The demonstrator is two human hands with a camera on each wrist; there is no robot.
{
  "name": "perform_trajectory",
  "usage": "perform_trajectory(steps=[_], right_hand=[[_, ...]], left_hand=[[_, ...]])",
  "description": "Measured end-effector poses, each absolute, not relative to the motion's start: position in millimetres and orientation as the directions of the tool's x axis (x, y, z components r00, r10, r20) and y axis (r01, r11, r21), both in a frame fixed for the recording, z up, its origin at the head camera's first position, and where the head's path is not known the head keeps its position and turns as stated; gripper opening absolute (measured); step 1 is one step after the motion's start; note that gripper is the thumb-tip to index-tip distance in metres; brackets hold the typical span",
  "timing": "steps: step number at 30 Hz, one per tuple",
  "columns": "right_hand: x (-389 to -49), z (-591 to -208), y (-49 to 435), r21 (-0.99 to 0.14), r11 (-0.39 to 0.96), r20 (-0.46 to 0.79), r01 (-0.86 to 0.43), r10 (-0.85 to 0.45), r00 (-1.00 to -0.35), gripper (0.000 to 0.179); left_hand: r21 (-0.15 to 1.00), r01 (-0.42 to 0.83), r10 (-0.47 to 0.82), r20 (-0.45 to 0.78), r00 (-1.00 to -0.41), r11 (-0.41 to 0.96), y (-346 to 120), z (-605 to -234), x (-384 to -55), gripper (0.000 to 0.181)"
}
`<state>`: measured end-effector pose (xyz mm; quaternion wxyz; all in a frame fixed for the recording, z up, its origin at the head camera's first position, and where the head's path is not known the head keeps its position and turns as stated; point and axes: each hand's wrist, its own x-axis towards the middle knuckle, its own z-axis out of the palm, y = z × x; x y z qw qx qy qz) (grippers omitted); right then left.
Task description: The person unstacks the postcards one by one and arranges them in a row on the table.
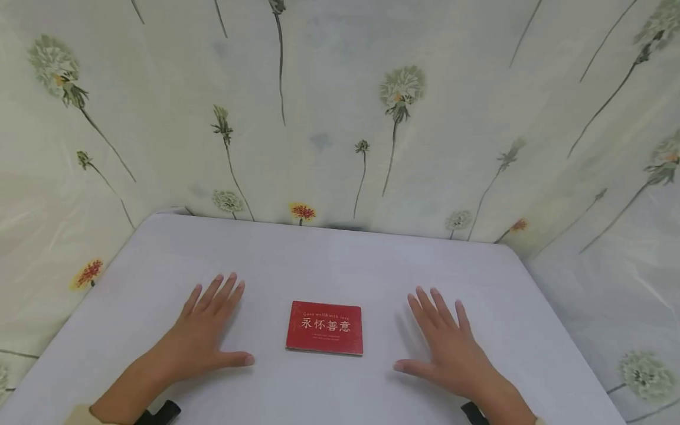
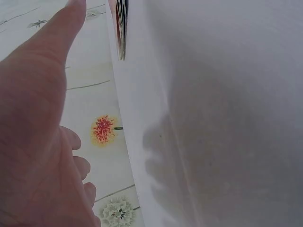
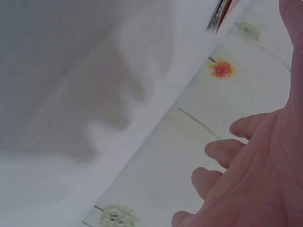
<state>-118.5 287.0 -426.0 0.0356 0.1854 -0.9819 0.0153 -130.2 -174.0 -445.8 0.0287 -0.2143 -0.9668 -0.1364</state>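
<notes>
A small red booklet (image 1: 324, 329) with pale Chinese characters and smaller English lettering lies flat on the white table. Its page edges (image 2: 121, 30) show at the top of the left wrist view, and a corner of the booklet (image 3: 221, 15) appears in the right wrist view. To the left of it is my left hand (image 1: 204, 336), palm down, fingers straight and thumb pointing toward the booklet. My right hand (image 1: 446, 345) mirrors this on the other side, fingers spread. Neither hand touches the booklet; shadows below suggest both hover over the cloth.
The table (image 1: 329, 260) has a smooth white cover and rounded far corners. Behind and around it hangs a pale curtain (image 1: 319, 88) printed with dandelions and orange flowers. Dark straps (image 1: 159, 413) sit at both wrists.
</notes>
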Motion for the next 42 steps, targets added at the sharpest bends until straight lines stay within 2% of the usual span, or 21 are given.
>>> perform_trajectory(steps=[14,27,35,42], right_hand=[[-125.3,-426.4,258.0,-0.021,0.906,0.059,-0.423,-0.422,-0.905,0.119],[-134.9,-429.2,241.4,-0.038,0.853,0.104,-0.520,-0.514,-0.851,0.117],[-140.3,-429.0,231.5,-0.047,0.857,0.021,-0.514,-0.513,-0.858,0.118],[-144.3,-434.1,223.1,-0.076,0.834,0.014,-0.547,-0.548,-0.837,0.116]], left_hand=[[0.224,0.466,0.445,0.138,-0.885,0.856,-153.3,-445.2,-136.6,0.127],[0.217,0.502,0.493,0.098,-0.864,0.837,-135.0,-444.1,-142.1,0.129],[0.193,0.501,0.498,0.069,-0.864,0.843,-127.0,-446.5,-143.9,0.128],[0.196,0.525,0.524,0.062,-0.850,0.828,-115.8,-447.9,-147.1,0.123]])
